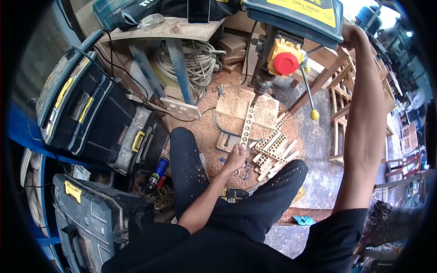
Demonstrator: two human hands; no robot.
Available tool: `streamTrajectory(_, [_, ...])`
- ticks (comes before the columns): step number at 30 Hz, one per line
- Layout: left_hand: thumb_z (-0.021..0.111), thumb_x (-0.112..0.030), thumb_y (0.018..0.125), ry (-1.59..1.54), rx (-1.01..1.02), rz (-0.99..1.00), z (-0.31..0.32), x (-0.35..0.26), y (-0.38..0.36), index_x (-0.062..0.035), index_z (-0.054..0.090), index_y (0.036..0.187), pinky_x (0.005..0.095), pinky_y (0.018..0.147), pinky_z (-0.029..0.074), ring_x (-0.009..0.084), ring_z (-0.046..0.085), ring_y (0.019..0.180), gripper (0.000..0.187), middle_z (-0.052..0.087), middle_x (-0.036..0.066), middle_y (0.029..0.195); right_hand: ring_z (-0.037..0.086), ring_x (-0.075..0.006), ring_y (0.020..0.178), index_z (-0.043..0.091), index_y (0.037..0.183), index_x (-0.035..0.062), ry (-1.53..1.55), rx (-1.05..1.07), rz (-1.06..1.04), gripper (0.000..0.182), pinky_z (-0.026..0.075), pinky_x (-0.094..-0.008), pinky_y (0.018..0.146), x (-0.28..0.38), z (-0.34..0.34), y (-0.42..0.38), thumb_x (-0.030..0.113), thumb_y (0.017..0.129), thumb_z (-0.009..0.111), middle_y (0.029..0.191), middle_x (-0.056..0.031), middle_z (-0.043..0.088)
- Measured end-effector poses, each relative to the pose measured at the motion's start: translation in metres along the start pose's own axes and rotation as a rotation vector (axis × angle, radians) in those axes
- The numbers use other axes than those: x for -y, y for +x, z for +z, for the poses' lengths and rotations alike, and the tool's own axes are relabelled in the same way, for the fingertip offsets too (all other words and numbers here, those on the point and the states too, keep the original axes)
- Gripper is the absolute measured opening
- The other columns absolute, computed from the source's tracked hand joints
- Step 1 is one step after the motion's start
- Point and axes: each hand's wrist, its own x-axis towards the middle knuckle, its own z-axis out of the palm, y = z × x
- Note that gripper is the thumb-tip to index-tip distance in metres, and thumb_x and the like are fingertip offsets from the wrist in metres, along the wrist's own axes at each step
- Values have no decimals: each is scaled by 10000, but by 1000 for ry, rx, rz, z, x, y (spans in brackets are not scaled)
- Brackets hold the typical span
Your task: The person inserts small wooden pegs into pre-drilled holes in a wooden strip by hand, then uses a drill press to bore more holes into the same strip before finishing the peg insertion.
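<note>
One drilled strip (pixel 247 124) gripped in our left hand (pixel 236 158), our right hand (pixel 349 36) beside the drill press (pixel 293 20), its grip unclear

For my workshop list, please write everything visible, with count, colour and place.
drill press: one, dark and yellow, top
button: one, red, on drill press
holed strip: one, pale, centre
loose strips: many, pale, right of centre
board: one, pale, under drill press
sawdust: uncounted, tan, centre
bench: one, brown top, upper left
phone: one, black, on bench
cable coil: one, whitish, under bench
toolboxes: several, black and yellow, left
spray can: one, blue, right of toolboxes
wooden frames: several, brown, right
legs: two, black trousers, lower centre
left hand: one, bare, on holed strip's near end
right hand: one, bare, raised beside drill press
</note>
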Motion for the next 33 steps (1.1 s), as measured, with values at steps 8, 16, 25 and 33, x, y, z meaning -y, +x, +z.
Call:
streamTrajectory(8, [322, -371, 995, 9, -40, 12, 13, 27, -14, 52, 476, 1102, 480, 811, 454, 438, 593, 920, 463, 592, 296, 962, 295, -79, 368, 464, 524, 162, -37, -47, -30, 292, 207, -258, 378, 5, 3, 0, 293, 732, 622, 469, 25, 409])
streamTrajectory(16, [323, -372, 1000, 13, -45, 47, 7, 9, -15, 33, 458, 999, 425, 581, 480, 317, 619, 621, 427, 577, 214, 738, 372, -132, 362, 500, 522, 107, 166, -8, -108, 280, 275, -318, 385, -33, -3, 55, 217, 739, 637, 466, -36, 472])
streamTrajectory(25, [326, -382, 1013, -251, 68, -65, -1, -4, -25, -102, 392, 1057, 250, 353, 365, 91, 401, 409, 291, 421, 8, 624, 616, -214, 674, 712, 905, 94, -160, -113, -30, 291, 528, -339, 585, 16, 0, -25, 253, 672, 787, 777, -91, 662])
streamTrajectory(33, [334, -403, 1008, -261, 53, -143, 1, -17, -33, -110, 369, 1002, 248, 348, 367, 92, 417, 409, 295, 424, 11, 622, 556, -216, 799, 727, 939, 137, -140, -38, -69, 451, 488, -366, 670, 15, -1, -45, 435, 616, 830, 945, -61, 608])
